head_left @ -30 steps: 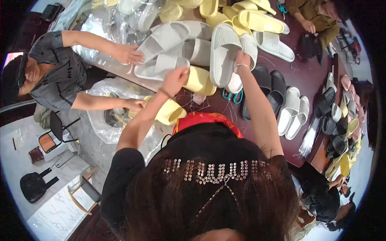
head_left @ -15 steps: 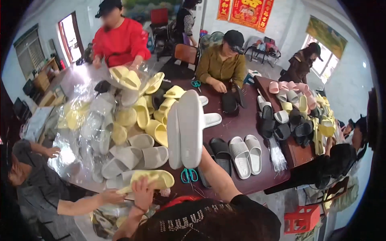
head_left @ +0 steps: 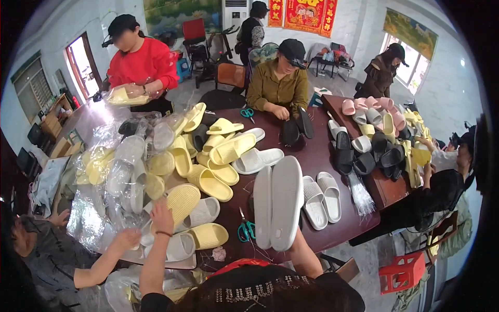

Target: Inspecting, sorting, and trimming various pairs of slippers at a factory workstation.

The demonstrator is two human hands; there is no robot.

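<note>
plainly, left hand (head_left: 162, 217) touches yellow slipper (head_left: 183, 204) at edge (bare tabletop (head_left: 239, 200) rightward).

2 white slippers (head_left: 283, 203) — upright; yellow slipper (head_left: 183, 202) — tilted

Pale marbled walls (head_left: 361, 31), red poster (head_left: 310, 13) at back. Light is bright at right window (head_left: 419, 75), left doorway (head_left: 80, 62). Dark red table (head_left: 318, 156), grey floor (head_left: 191, 96), red stool (head_left: 403, 271).

Far wall (head_left: 359, 21), as I see it remotely: red hangings (head_left: 310, 15), upper centre; landscape picture (head_left: 182, 16), to their left. Nearer, a brown-backed chair (head_left: 231, 76); at lower right, a red plastic stool (head_left: 403, 271).
</note>
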